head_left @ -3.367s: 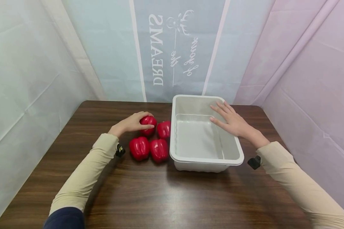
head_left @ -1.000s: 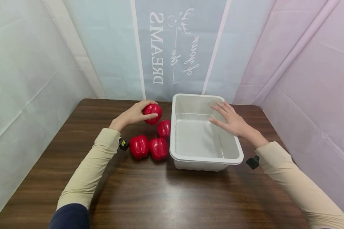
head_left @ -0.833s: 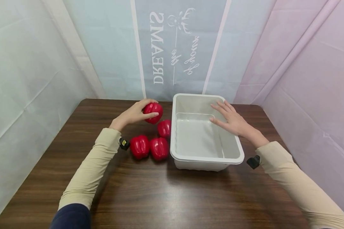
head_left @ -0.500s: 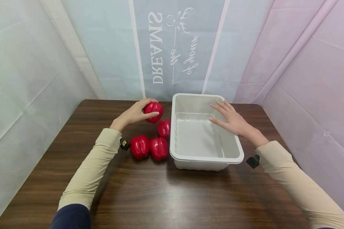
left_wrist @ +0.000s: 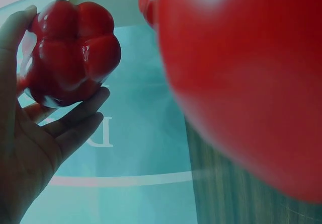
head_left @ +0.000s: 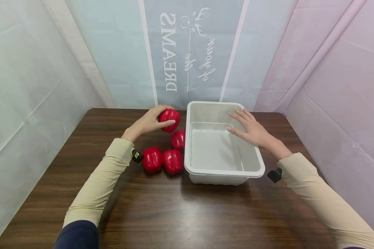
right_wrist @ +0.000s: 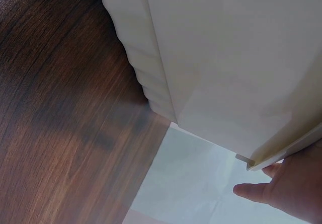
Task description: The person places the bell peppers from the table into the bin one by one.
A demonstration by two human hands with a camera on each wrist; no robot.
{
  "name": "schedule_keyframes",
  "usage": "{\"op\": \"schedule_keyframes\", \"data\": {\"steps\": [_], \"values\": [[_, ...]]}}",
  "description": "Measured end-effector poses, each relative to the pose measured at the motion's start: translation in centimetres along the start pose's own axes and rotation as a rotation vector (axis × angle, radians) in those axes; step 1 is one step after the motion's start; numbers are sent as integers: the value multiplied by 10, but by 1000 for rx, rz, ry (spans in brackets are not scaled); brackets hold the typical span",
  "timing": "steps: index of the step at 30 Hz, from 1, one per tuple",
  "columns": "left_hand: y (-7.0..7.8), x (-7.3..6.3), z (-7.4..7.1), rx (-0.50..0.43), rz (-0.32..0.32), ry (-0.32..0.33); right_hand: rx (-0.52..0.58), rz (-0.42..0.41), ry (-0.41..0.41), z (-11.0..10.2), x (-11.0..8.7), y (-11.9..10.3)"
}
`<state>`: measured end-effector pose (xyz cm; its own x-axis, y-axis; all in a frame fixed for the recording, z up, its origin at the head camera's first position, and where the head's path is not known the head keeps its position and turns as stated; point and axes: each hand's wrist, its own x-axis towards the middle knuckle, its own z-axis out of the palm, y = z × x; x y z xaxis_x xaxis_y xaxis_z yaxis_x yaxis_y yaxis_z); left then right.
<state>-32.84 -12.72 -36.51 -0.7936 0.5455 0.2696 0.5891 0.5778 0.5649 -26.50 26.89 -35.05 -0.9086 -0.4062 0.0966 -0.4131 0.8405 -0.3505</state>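
Note:
My left hand (head_left: 149, 121) grips a red bell pepper (head_left: 169, 120), thumb on the near side and fingers round the far side. In the left wrist view the lobed end of this bell pepper (left_wrist: 75, 53) faces the camera, raised off the table. Three more red bell peppers lie beside the white bin: one by its left wall (head_left: 178, 139), one nearer me (head_left: 172, 162), one further left (head_left: 152, 160). My right hand (head_left: 250, 130) rests across the right rim of the white bin (head_left: 224, 173), fingers spread and straight over the inside. Nothing lies in the bin.
The dark wooden table (head_left: 187, 214) stretches in front of the bin. A pale curtain with mirrored lettering (head_left: 190, 52) hangs behind the table, and white cloth walls close in both sides. A large blurred red bell pepper (left_wrist: 251, 83) fills much of the left wrist view.
My left hand has lifted its bell pepper off the table and carried it away from me and slightly right. The right hand, the bin and the other bell peppers have stayed put.

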Motion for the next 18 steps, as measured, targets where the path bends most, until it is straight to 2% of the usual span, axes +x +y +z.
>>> {"op": "schedule_keyframes", "data": {"steps": [18], "values": [[6, 2, -1, 18, 19, 16, 9, -1, -2, 0, 0, 2]]}}
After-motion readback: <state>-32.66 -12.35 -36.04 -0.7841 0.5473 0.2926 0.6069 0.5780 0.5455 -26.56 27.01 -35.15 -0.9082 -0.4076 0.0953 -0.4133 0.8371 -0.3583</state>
